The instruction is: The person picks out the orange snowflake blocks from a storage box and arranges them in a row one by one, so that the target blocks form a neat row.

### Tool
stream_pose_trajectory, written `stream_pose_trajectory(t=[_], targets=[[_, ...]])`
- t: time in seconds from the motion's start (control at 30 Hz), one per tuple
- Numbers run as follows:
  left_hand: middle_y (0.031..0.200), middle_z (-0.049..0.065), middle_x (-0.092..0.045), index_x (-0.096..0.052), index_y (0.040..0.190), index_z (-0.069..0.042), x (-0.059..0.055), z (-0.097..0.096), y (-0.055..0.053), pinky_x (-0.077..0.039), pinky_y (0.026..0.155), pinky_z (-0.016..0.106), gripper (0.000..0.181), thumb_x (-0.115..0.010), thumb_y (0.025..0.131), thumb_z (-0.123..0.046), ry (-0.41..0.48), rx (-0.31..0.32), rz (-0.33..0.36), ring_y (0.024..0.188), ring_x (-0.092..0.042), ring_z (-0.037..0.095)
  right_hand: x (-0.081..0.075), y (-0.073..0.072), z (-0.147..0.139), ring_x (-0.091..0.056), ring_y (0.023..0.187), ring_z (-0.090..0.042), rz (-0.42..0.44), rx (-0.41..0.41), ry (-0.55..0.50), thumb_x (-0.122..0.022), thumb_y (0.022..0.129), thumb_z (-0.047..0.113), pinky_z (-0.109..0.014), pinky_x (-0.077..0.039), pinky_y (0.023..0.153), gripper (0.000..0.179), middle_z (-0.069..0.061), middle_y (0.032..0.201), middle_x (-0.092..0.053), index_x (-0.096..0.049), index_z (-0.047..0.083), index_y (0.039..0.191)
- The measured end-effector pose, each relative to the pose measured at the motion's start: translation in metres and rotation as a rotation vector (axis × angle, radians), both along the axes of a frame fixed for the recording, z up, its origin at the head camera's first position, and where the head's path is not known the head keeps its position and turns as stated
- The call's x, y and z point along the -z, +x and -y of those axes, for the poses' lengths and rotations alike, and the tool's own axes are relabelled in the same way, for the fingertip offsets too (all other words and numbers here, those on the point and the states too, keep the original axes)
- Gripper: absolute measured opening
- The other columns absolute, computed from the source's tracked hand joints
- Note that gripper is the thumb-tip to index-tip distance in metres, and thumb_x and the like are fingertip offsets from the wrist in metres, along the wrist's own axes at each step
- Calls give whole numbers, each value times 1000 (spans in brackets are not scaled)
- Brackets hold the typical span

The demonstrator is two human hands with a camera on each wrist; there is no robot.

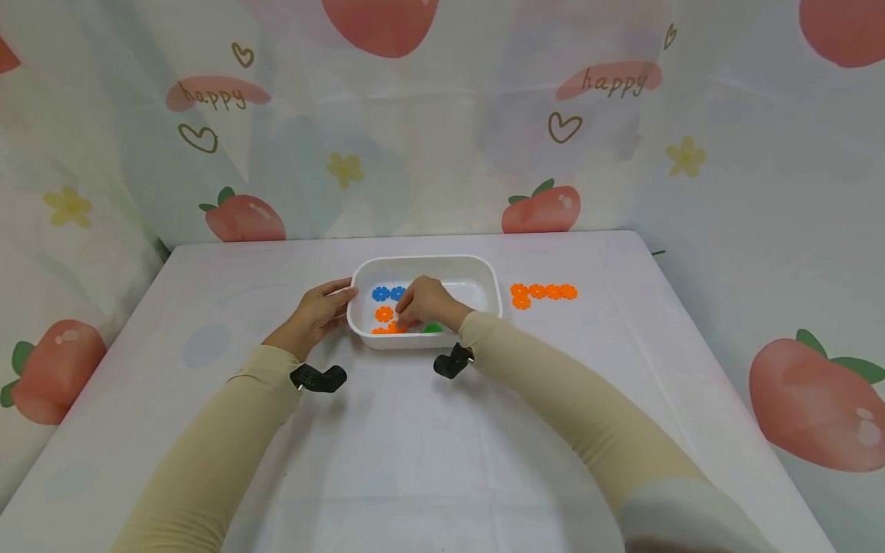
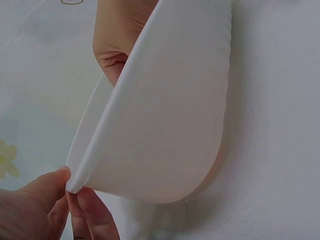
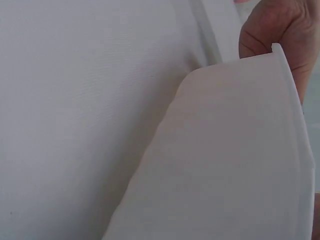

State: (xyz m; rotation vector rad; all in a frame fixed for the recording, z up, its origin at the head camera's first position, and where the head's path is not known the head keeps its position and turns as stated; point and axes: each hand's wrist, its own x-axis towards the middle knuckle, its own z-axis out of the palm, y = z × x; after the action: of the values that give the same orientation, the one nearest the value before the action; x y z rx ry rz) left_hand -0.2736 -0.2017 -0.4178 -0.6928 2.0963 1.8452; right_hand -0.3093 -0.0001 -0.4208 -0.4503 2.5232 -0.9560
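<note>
A white plastic tray (image 1: 422, 340) stands on the table. My left hand (image 1: 321, 313) grips its left end, with the thumb on the rim and fingers under it, as the left wrist view also shows. My right hand (image 1: 425, 299) reaches down inside the tray, fingers curled and pointing at the orange flower-shaped pieces (image 1: 384, 314) on the left. Its fingertips are hidden, so I cannot tell whether they pinch one. Blue flower-shaped pieces (image 1: 381, 294) lie behind the orange ones. A green piece (image 1: 432, 328) shows partly near the front wall.
Right of the tray, several orange flower-shaped pieces (image 1: 538, 291) lie on the table in an L-like row. A white cloth (image 1: 415, 461) covers the table. A printed curtain (image 1: 429, 153) hangs close behind it and at both sides.
</note>
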Motion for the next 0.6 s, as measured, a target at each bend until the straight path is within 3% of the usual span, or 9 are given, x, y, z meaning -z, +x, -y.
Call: stream_pose_trajectory(t=[0.3,0.6], targets=[[141,9,-56,-49,146,-21,1,0,-2,-45,75,22,49,-61,99,-27,-2,9,-6,101,-55,18,8,8,4,-61,74,-15,-99,10,-5,-86,74,10,-18,-47,63,23,-7,81,-72,-77,2,94],[142,8,-55,-49,146,-22,-1,-1,-2,-45,81,24,50,-61,98,-30,-15,5,9,106,-54,20,5,13,8,-57,80,-20,-130,20,-13,-86,74,6,-22,-50,66,21,-8,84,-69,-76,0,92]])
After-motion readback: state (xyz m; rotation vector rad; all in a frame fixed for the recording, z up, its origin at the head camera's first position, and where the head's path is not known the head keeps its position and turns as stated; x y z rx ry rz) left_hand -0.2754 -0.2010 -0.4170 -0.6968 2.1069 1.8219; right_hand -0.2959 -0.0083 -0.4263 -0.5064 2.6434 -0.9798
